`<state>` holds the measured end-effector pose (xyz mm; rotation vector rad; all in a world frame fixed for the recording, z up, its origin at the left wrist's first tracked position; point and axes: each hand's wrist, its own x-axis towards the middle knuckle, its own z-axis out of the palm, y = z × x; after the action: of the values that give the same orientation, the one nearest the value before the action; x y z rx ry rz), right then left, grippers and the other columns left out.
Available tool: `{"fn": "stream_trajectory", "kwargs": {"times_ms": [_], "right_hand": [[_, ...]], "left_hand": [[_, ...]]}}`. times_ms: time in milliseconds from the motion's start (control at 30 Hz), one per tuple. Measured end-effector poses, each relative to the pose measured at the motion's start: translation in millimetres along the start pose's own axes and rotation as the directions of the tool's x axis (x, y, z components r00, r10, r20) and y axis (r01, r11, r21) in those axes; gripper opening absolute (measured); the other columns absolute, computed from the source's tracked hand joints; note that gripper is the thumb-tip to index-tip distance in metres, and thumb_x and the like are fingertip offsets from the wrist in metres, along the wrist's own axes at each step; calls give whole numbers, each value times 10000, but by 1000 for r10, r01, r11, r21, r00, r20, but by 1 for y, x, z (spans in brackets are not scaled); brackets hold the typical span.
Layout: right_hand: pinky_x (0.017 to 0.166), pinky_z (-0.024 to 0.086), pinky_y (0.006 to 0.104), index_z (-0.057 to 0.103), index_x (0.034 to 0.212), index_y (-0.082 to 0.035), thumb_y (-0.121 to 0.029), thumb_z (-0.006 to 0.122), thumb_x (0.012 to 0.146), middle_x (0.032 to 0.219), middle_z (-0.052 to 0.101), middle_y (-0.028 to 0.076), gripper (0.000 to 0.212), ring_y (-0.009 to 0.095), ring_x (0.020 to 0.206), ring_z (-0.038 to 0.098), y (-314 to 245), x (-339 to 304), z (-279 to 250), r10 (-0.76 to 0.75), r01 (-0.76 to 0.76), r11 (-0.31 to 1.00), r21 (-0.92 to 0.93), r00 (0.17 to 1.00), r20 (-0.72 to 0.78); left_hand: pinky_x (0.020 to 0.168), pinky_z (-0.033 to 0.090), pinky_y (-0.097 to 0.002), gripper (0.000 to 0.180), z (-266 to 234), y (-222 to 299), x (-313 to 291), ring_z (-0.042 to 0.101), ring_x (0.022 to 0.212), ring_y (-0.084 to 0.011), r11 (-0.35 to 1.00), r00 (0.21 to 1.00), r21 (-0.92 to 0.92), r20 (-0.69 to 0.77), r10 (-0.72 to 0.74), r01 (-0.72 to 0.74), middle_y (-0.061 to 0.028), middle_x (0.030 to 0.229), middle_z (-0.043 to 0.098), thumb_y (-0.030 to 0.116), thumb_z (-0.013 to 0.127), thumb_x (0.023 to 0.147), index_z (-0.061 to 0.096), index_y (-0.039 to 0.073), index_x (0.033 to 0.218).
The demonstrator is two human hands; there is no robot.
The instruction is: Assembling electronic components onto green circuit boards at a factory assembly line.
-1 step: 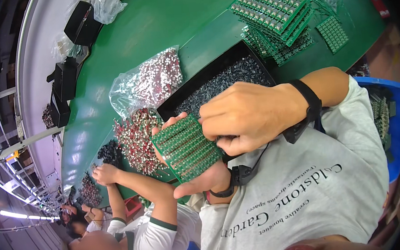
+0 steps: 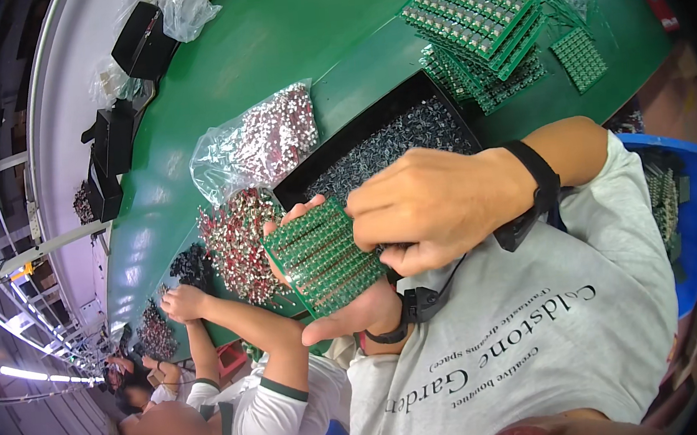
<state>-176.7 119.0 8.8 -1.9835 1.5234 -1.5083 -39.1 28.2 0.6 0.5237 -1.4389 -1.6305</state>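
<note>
Green tabletop (image 2: 332, 43) beyond — left hand (image 2: 363, 310) cradles circuit board (image 2: 324, 257), right hand (image 2: 415, 207) curled, contents unclear.

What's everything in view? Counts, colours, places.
Circuit board: one, green, centre
Board stack: one, green, upper right
Loose board: one, green, right of stack
Parts tray: one, black, above board
Parts bag: one, clear, left of tray
Parts piles: several, red-white and dark, left
Boxes: several, black, upper left
Loose bags: several, clear, top
Table: one, green, upper half
Bin: one, blue, right edge
Co-workers: at least two, nearest in white, lower left
Shirt: one, grey, lower right
Wristbands: two, black, wrists
Left hand: one, holding board
Right hand: one, at board's edge
</note>
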Motion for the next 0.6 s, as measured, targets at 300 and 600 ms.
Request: {"fn": "stream_trajectory", "kwargs": {"times_ms": [300,600], "right_hand": [[588,519,386,570,803,-48,-135,720,730,770,524,89,188,301,688,591,-4,-9,13,27,-26,1000,-2,997,66],[619,534,374,571,793,-42,-118,720,721,762,529,94,182,302,674,591,-3,-2,3,-8,5,999,48,998,63]], "left_hand": [[892,562,-547,1256,-2,-8,-2,518,1219,-411,995,997,-75,0,71,-71,-241,1374,462,930,482,704,211,1,1505],[886,570,-533,1265,-10,-5,3,499,1241,-416,991,995,-85,16,102,-100,-240,1376,449,924,514,684,224,-2,1496]]}}
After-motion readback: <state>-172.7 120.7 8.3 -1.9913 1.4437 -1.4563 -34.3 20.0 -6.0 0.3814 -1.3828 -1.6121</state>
